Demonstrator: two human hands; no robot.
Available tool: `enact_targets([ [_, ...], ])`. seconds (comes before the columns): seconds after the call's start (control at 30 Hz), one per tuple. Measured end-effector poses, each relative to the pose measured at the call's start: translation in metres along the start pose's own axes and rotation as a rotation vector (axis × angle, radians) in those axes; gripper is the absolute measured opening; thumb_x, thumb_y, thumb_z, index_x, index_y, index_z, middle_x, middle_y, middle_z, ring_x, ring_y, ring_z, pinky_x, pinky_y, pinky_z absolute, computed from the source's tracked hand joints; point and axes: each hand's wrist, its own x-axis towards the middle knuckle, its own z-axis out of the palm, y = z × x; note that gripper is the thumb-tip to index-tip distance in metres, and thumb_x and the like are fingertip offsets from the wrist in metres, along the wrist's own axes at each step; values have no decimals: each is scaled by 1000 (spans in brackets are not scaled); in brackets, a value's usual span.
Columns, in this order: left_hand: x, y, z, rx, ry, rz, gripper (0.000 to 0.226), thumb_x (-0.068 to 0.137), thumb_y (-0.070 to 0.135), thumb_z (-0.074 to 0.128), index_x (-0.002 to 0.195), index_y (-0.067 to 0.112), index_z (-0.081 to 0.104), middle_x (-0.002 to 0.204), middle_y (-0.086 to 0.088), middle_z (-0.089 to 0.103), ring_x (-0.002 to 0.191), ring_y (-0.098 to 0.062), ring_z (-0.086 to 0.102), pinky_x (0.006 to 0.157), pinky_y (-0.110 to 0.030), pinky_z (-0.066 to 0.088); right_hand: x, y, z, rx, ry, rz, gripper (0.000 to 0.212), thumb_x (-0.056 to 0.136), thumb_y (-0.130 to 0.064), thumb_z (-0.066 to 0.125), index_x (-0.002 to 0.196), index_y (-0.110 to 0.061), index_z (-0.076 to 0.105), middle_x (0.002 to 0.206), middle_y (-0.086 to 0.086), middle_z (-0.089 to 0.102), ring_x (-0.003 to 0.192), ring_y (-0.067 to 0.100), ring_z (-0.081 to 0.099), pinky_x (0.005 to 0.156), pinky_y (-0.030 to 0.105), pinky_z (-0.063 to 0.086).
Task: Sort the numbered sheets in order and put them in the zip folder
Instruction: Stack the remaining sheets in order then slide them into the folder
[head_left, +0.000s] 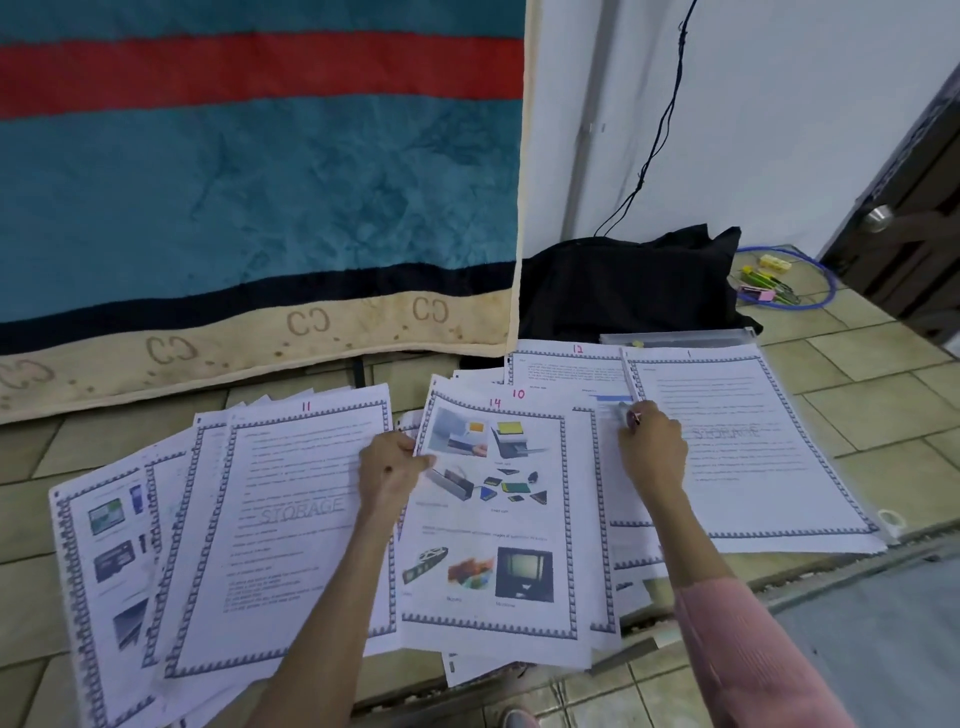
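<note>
A striped blanket (249, 171) is hanging at eleven o'clock. Numbered sheets (291, 525) are lying fanned across the tiled floor (852, 405); the zip folder (680, 339) is lying at one o'clock under sheet 1 (748, 447). The left hand (389, 467) is pinching sheet 14 (493, 530); the right hand (652, 447) is curling on sheet 1's edge.

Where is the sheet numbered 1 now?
In the head view, sheet 1 lies at the far right on the floor, beside sheet 12; the right hand touches its left edge.
</note>
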Motion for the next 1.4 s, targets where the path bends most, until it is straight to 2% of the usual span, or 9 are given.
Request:
enact_targets([
  [0.13,18,-6,-16,-295,-43,-97,33,85,34,66,101,5,65,90,-12,65,80,-26,60,77,-32,49,0,2,3,-9,5,-5,27,95,-15,47,118,-6,56,106,20,64,104,37,51,87,44,42],
  [0.3,21,-5,-35,-733,-119,-190,17,92,17,58,76,11,58,80,-11,63,68,-22,59,71,-34,50,-2,1,0,-58,18,-63,28,94,-16,50,119,-5,56,116,20,59,111,37,46,89,45,39],
  [0.4,24,-17,-56,-650,-30,-182,10,90,18,61,84,9,60,85,-14,63,69,-23,59,70,-32,50,-9,-7,4,-66,105,-96,27,93,-14,52,118,-4,58,119,20,57,111,36,44,86,43,38],
  [0.63,30,-83,-120,-177,242,-215,40,89,27,61,119,1,59,120,-23,59,102,-40,58,81,-40,49,-19,-26,12,19,-261,227,72,79,-44,70,131,-3,41,125,19,52,128,36,42,101,45,35],
  [0.83,23,-99,-129,-35,377,-228,40,92,22,57,121,-6,57,131,-26,53,122,-42,47,105,-42,33,-28,-41,11,-47,-328,317,41,81,-27,72,111,-3,57,127,18,55,132,33,33,104,46,35],
  [0.93,25,-106,-130,8,419,-247,38,93,21,55,120,-6,58,128,-28,54,120,-44,48,104,-44,35,-30,-39,8,127,-275,246,18,85,-19,67,92,-4,60,109,19,65,100,31,57,83,39,48],
  [1.07,25,-111,-132,16,494,-283,35,93,21,55,117,-3,61,120,-29,59,114,-45,52,98,-47,40,-20,-28,-24,340,-71,204,11,91,-11,56,82,-5,57,79,12,56,80,30,53,61,28,37],
  [1.3,21,-88,-106,195,656,-275,47,86,11,62,127,-6,43,132,-32,39,122,-48,35,97,-54,33,11,16,-40,-27,93,196,43,95,-8,44,136,-16,36,114,22,61,106,38,55,86,43,37],
  [1.4,8,-49,-67,-17,413,12,37,91,9,55,126,1,50,125,-23,54,114,-38,51,93,-39,41,16,25,-31,-186,83,156,55,92,-1,46,141,-20,31,119,21,57,114,37,47,90,46,35],
])
